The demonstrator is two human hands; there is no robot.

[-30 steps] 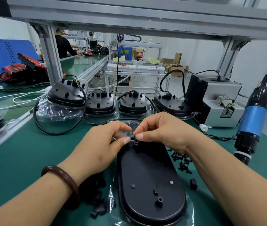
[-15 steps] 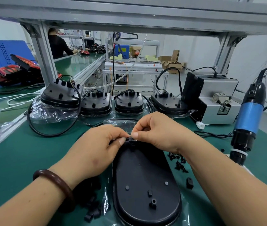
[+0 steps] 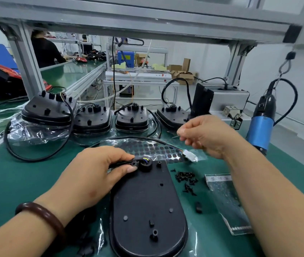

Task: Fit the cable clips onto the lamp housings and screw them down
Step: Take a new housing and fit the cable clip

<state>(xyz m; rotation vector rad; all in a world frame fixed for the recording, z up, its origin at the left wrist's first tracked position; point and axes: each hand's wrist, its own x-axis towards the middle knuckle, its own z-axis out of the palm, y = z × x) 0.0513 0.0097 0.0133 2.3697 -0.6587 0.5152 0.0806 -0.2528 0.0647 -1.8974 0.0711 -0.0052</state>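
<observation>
Left hand (image 3: 91, 175) pinches the cable clip (image 3: 134, 162) onto the lamp housing (image 3: 147, 204) at the bench's (image 3: 17, 182) near edge. Right hand (image 3: 208, 136) hovers curled, contents unclear. Next likely needs 1 of the loose screws (image 3: 185, 178), then the screwdriver (image 3: 260, 127).

Near end of lamp housing (image 3: 143, 204) off-frame.

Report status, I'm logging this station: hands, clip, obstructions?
Left hand pinches cable clip on lamp housing top end. Right hand raised, fingers curled, contents unclear. Loose screws beside housing, way clear.
</observation>
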